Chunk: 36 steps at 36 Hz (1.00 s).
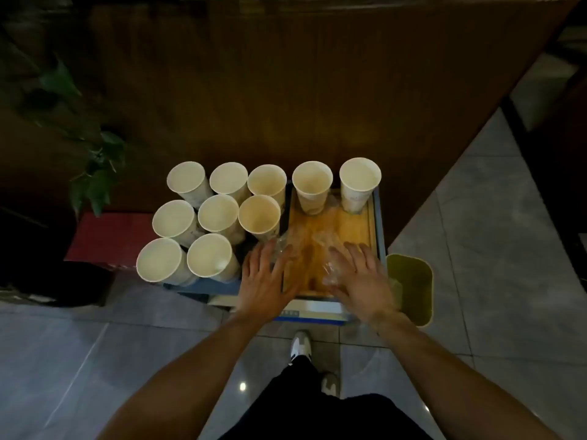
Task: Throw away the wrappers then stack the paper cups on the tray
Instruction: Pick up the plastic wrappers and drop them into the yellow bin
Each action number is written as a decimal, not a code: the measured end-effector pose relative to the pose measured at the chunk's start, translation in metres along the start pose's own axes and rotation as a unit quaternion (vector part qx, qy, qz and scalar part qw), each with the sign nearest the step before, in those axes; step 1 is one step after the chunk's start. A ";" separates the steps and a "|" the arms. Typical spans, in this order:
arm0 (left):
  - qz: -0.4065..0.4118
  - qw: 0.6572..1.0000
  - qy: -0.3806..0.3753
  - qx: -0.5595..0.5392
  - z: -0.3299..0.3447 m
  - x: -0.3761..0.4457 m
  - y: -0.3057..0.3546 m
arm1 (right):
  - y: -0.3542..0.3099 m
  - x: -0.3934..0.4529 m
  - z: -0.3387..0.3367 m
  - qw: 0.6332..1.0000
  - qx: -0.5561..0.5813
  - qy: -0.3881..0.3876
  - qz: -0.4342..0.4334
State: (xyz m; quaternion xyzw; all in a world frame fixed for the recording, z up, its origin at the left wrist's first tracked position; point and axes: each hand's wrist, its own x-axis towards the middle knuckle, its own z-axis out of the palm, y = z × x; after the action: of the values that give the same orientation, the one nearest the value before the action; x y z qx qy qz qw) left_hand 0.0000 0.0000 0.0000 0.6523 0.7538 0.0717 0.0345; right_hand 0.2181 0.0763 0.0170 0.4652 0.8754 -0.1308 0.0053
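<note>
Grey tiled floor [476,223] runs under a dark wood panel [286,90], and against it stands a small stand serving as my counter [203,289]. On its right half sits the tray [377,217], orange inside with a pale blue rim; a yellow-green bin [416,287] stands just beside it on the right. Two paper cups [312,185] stand at the tray's far edge, and eight more cluster upright on the left, off the tray. Clear wrappers [320,249] lie crumpled on the tray bed (hard to see their edges against the orange). My left hand [266,277] and right hand [362,277] both lie spread over the wrappers, fingers [336,254] straight and gripping nothing yet. My worry: gathering the film could drag it against the two near cups and tip them, and thin plastic may slip loose on the way to the bin.
</note>
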 end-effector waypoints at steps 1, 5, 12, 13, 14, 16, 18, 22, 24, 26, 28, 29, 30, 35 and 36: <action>-0.005 1.000 -0.015 -0.010 -0.001 0.004 0.002 | -0.001 0.005 0.000 1.000 -0.005 -0.028 0.001; -0.046 0.998 -0.024 -0.027 0.006 0.008 0.003 | -0.001 0.022 0.005 0.995 0.009 -0.094 0.032; -0.044 0.996 -0.053 -0.061 0.009 0.012 -0.003 | -0.002 0.032 0.010 0.992 0.049 -0.103 0.055; -0.044 0.995 -0.047 -0.071 0.010 0.012 -0.004 | -0.003 0.032 0.011 0.992 0.053 -0.097 0.061; -0.044 0.995 -0.038 -0.080 0.010 0.013 -0.005 | -0.004 0.032 0.013 0.992 0.055 -0.089 0.067; -0.040 0.994 -0.015 -0.105 0.011 0.014 -0.007 | -0.005 0.031 0.016 0.992 0.055 -0.082 0.073; -0.036 0.991 -0.005 -0.132 0.014 0.015 -0.010 | -0.003 0.031 0.020 0.992 0.058 -0.082 0.072; -0.059 0.980 -0.006 -0.190 0.017 0.017 -0.011 | -0.003 0.028 0.023 0.993 0.061 -0.067 0.077; -0.070 0.978 -0.020 -0.196 0.016 0.018 -0.010 | -0.005 0.026 0.023 0.993 0.058 -0.059 0.087; -0.079 0.976 -0.043 -0.200 0.015 0.019 -0.011 | -0.008 0.025 0.023 0.992 0.061 -0.058 0.095; -0.083 0.973 -0.054 -0.208 0.015 0.019 -0.013 | -0.009 0.024 0.023 0.991 0.069 -0.059 0.097; -0.084 0.972 -0.053 -0.212 0.014 0.019 -0.013 | -0.009 0.023 0.022 0.990 0.077 -0.059 0.098; -0.087 0.971 -0.049 -0.215 0.014 0.019 -0.013 | -0.008 0.023 0.022 0.989 0.089 -0.058 0.099; -0.104 0.967 0.009 -0.231 0.006 0.019 -0.005 | -0.005 0.020 0.015 0.972 0.191 -0.017 0.137; -0.106 0.965 0.024 -0.237 0.003 0.019 -0.001 | -0.004 0.019 0.013 0.965 0.216 -0.004 0.147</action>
State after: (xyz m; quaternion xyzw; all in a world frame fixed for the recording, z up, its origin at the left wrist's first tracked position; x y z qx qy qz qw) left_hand -0.0035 0.0190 -0.0028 0.5401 0.7804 0.2603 0.1776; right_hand 0.2026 0.0865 0.0027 0.5787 0.7480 -0.3166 -0.0730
